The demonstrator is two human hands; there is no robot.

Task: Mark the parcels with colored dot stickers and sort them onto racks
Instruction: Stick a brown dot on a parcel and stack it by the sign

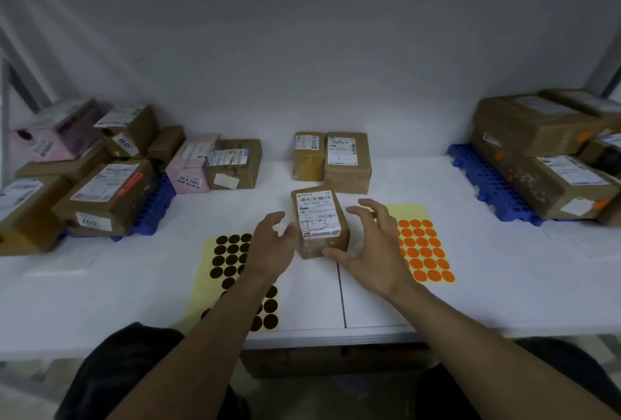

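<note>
A small brown parcel with a white shipping label lies on the white table in front of me. My left hand hovers at its left side with fingers loosely bent, close to the parcel. My right hand is spread on its right side. Its thumb touches the near front corner and its fingers stay off the box. A yellow sheet of dark brown dot stickers lies under my left forearm. Under my right hand lies a sheet of orange dot stickers.
Two more brown parcels stand upright behind the small one. A blue rack at the left holds several brown and pink parcels. Another blue rack at the right carries several larger brown parcels. A white wall closes the back.
</note>
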